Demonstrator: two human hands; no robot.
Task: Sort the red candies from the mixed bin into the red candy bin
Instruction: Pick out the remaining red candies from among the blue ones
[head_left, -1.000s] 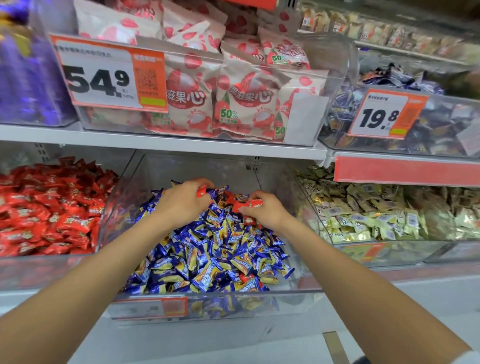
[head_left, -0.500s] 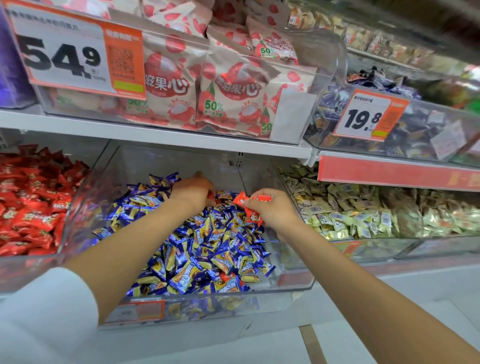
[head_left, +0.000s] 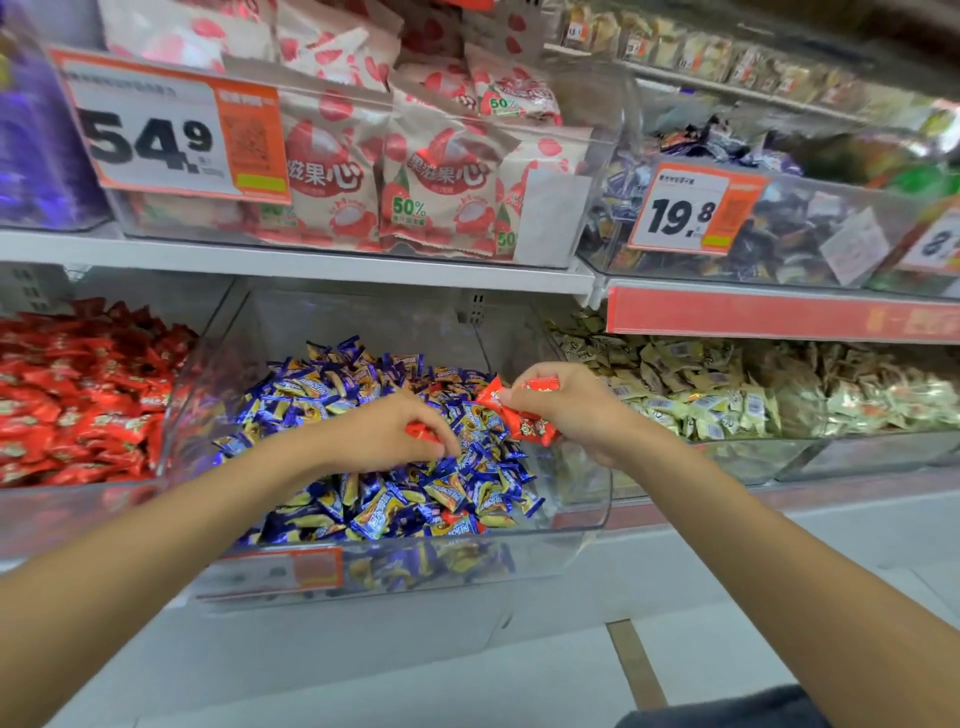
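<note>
Nearest the camera, two bare forearms enter from seven and five o'clock and converge on the mixed bin (head_left: 582, 540), a clear-walled container at centre frame. Its front wall carries an orange label (head_left: 318, 567), print blurred.

The bin holds a heap of blue candies (head_left: 332, 395). One red wrapper (head_left: 453, 521) lies among the blue near the front wall.

Left hand (head_left: 384, 436): down on the heap at the bin's centre, fingers curled, thumb and fingertips pinched on a single red candy (head_left: 418, 430).

Right hand (head_left: 576, 415): at three o'clock of the left hand, over the bin's right side, apart from the left hand. Fingers clamped together on a bunch of red candies (head_left: 530, 423), their wrapper ends sticking out toward the left hand. Exact count cannot be told.

Red candy bin (head_left: 78, 506): at nine o'clock of the mixed bin, sharing its side wall, filled with red wrappers. At three o'clock of the mixed bin, a bin of beige candies (head_left: 727, 400).

Farther back, at twelve o'clock, a white shelf (head_left: 311, 262) bears white-and-red bags (head_left: 337, 171) behind a price tag (head_left: 156, 130) reading 54.9. At two o'clock, a second tag (head_left: 685, 213) reads 19.8 on a bin of dark-wrapped sweets (head_left: 779, 244).
</note>
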